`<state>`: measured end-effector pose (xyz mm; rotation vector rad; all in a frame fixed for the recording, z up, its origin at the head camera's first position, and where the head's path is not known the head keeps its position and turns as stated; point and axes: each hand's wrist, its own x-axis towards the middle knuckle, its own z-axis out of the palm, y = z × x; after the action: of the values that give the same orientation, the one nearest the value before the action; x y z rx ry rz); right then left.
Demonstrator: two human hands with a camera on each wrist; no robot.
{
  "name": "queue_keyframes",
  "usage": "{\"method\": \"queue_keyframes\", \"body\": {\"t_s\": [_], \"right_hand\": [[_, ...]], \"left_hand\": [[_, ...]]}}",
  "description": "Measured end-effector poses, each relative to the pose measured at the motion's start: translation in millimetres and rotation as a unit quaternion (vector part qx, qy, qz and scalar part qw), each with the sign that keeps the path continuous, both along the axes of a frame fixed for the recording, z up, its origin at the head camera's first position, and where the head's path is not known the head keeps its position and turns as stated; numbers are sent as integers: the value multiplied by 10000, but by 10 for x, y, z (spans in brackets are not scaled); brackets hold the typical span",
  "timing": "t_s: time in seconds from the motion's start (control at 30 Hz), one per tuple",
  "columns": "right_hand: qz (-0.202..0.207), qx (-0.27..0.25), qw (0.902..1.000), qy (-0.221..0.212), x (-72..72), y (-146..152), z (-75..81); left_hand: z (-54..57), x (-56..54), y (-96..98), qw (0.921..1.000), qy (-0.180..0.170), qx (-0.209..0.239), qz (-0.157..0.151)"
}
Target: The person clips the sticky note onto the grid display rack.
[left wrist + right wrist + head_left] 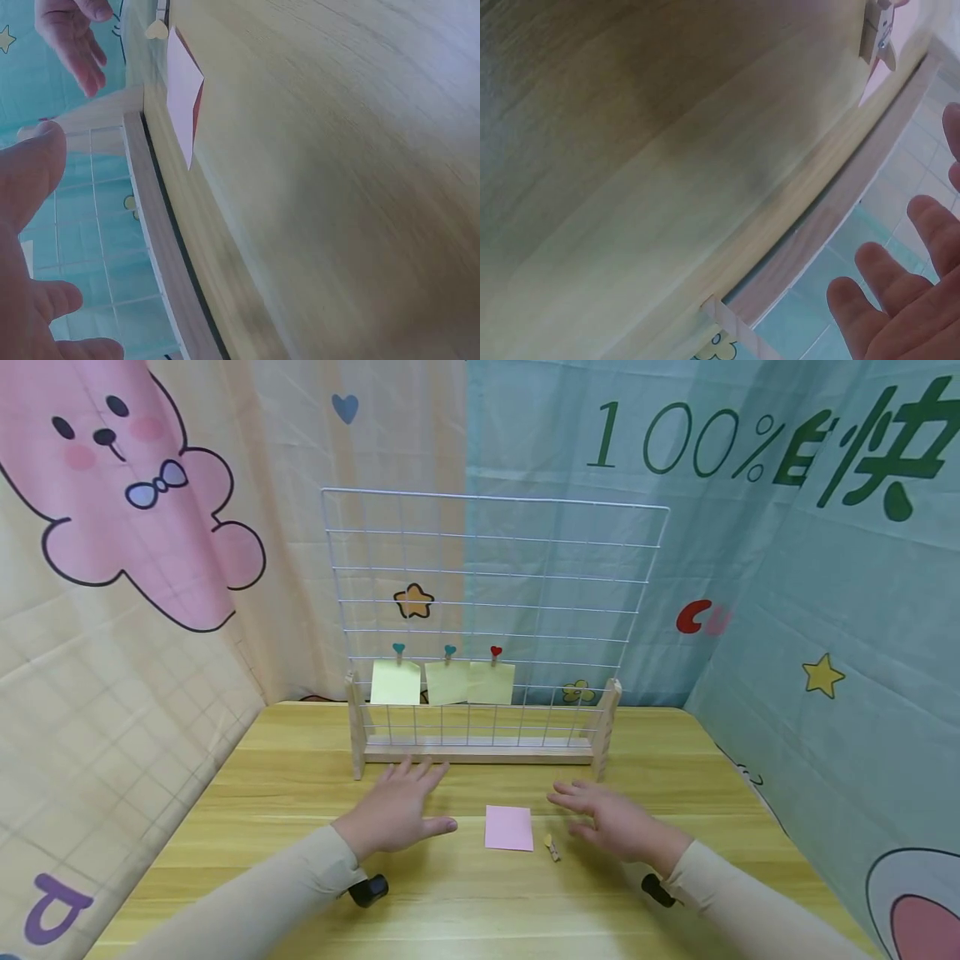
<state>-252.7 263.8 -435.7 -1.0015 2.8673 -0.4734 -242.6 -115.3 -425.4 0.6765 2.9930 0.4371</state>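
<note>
Between the two hands a pink paper square (509, 827) lies on the wooden table. Just right of it is a small wooden clothespin (552, 847) with a yellow heart on its end. My left hand (397, 806), fingers spread and holding nothing, hovers left of the paper, its fingertips toward the rack. To the right of the clothespin my right hand (611, 817) is also spread and holds nothing. In the left wrist view the pink paper (182, 94) looks creased, one edge lifted. The right wrist view shows the clothespin (877, 34) beside the paper's edge.
A white wire grid (487, 577) stands upright in a wooden base (480, 752) at the table's back. Three yellow notes hang there, the left one (396, 682) and middle one (447, 683) under blue heart clips, the right one (491, 683) under a red heart clip (496, 652). Printed curtains surround the table.
</note>
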Motion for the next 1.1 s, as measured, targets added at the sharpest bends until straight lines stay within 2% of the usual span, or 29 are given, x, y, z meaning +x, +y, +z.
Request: {"method": "queue_keyframes", "body": {"t_s": [0.27, 0.43, 0.77, 0.97, 1.1], "right_hand": [[402, -68, 9992, -6, 15, -21, -68], [580, -12, 9983, -17, 14, -34, -122], [455, 20, 9983, -354, 35, -63, -135], [399, 17, 9978, -524, 43, -77, -130], [416, 64, 9979, -491, 56, -81, -119]], "left_hand": [[-91, -70, 137, 9989, -359, 284, -65], [-172, -160, 217, 9975, -574, 404, -92], [-304, -317, 415, 9961, -796, 338, -167], [-345, -352, 516, 9962, -840, 177, -146], [-345, -360, 570, 9956, -913, 165, -133]]}}
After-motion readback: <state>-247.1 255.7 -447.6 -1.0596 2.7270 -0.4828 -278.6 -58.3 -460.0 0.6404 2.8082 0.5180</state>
